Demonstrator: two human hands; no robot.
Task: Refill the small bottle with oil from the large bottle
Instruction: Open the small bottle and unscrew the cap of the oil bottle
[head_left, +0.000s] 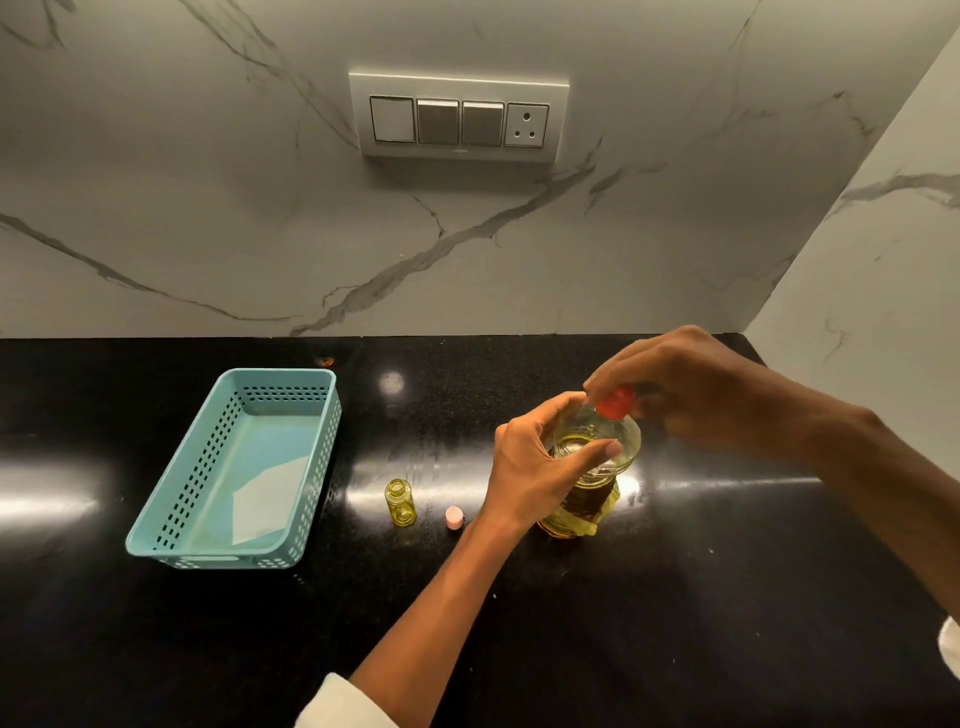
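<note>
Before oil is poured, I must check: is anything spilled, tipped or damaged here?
Nothing stands out. The small yellow bottle stands upright and open, its pink cap beside it on the black counter; no spill shows.

Far left on counter (675, 623): basket (171, 499), sheet of paper (270, 493) inside. Right of basket, apart from it: small bottle (400, 503), upright. Just right of that, not touching: loose cap (453, 517). Further right: large bottle (597, 499), upright, left hand (530, 467) round its shoulder, right hand (691, 395) pinching top cap (615, 401). On wall behind: switch panel (459, 117), 3 switches, 1 socket.
</note>
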